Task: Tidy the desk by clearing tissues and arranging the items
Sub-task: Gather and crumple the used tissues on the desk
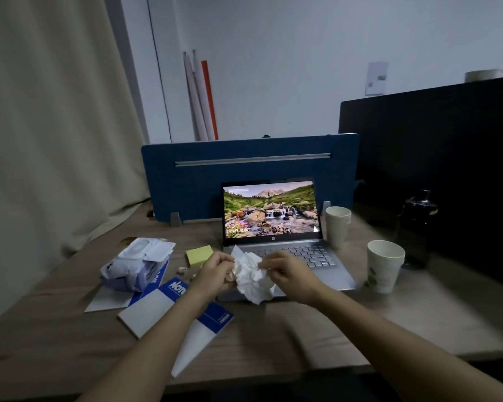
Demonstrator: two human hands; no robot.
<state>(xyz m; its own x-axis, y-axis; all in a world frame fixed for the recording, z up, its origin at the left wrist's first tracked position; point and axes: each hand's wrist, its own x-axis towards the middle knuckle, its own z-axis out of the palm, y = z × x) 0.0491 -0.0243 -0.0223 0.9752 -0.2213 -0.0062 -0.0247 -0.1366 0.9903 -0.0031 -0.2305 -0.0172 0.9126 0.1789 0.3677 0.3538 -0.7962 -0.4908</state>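
A crumpled white tissue (251, 275) hangs over the front of the open laptop (308, 256), held from both sides. My left hand (215, 271) pinches its left edge and my right hand (286, 272) pinches its right edge. Left of the hands lie a yellow sticky-note pad (198, 255), a wet-wipes pack (140, 264) and blue-and-white notebooks (154, 303), one partly under my left forearm. Two small earbuds (182, 269) lie near the pad.
Stacked paper cups (337, 224) stand right of the laptop, another paper cup (384, 266) nearer the front. A dark bottle (417, 227) stands at the right by a black partition. A blue desk divider (250, 169) stands behind the laptop; a curtain hangs at left.
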